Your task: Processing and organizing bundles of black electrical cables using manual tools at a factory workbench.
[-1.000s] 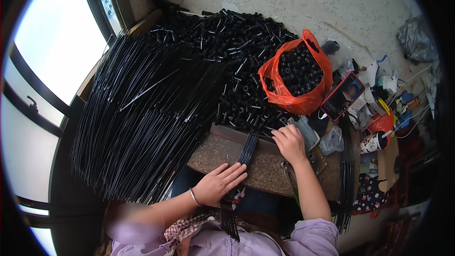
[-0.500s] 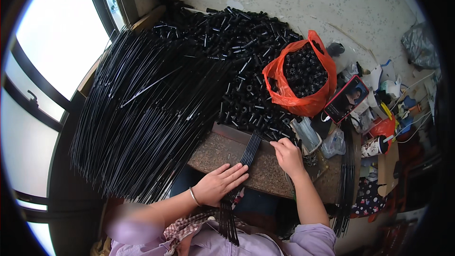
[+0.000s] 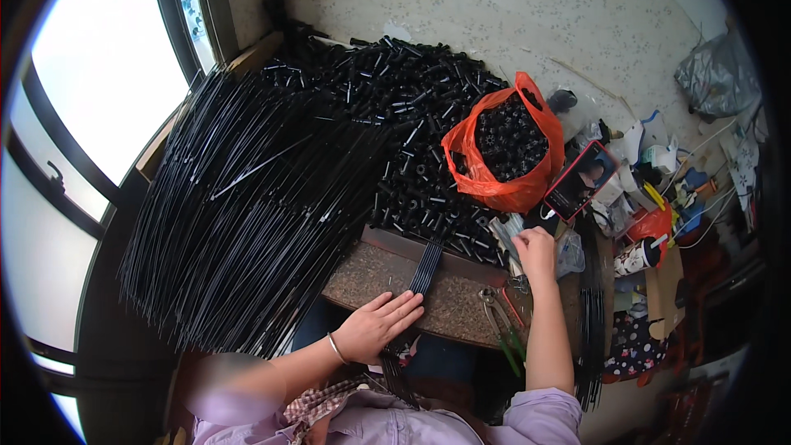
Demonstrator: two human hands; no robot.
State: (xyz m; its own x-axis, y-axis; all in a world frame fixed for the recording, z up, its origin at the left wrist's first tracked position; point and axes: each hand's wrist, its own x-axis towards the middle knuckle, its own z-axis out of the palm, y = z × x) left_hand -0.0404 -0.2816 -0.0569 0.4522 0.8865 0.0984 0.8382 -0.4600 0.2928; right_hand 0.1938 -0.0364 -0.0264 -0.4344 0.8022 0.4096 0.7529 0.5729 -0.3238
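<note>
My left hand (image 3: 377, 325) lies flat, fingers spread, on a small bundle of thin black rods (image 3: 425, 268) that crosses a brown speckled board (image 3: 461, 301) on my lap. My right hand (image 3: 535, 249) reaches past the board's far right corner, fingers curled at small clear bags (image 3: 509, 231) beside a heap of short black tubes (image 3: 412, 115). What the right fingers hold is hidden. A wide fan of long black rods (image 3: 247, 198) lies to the left of the board.
An orange plastic bag (image 3: 504, 148) full of black round parts stands behind my right hand. A phone in a red case (image 3: 581, 181) leans beside it. Pliers (image 3: 499, 321) lie on the board's right end. Clutter fills the right side; a window (image 3: 91, 74) is at left.
My right hand has moved right and away from the rod bundle to the bags past the board's corner. My left hand stays on the bundle.
</note>
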